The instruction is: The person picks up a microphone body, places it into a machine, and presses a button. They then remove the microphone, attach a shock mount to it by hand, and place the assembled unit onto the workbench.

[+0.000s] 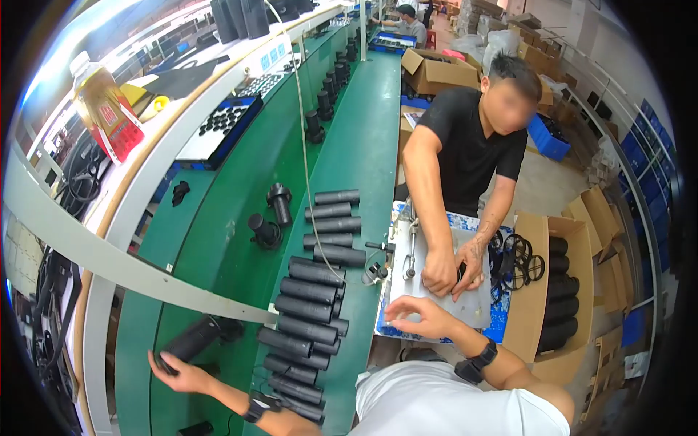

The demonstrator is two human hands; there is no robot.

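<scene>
White shirt (443, 400) nearest, black cylinder (190, 340) over green line (207, 232) gripped at its near end by left hand (182, 374), right hand (427, 320) loosely spread and empty near metal-topped bench (476, 298); pick-up or placing judged in hand, steady hold called for.

On my feed, a long green workbench (374, 102) runs from near to far through the middle. To its left I see a white metal frame (131, 269) with a wood-edged shelf, and bright light (51, 65) glares at the far left. To the right I get a pale grey floor (538, 174), stacked cardboard boxes (483, 13) far back, and a whitish wall (618, 47).
</scene>
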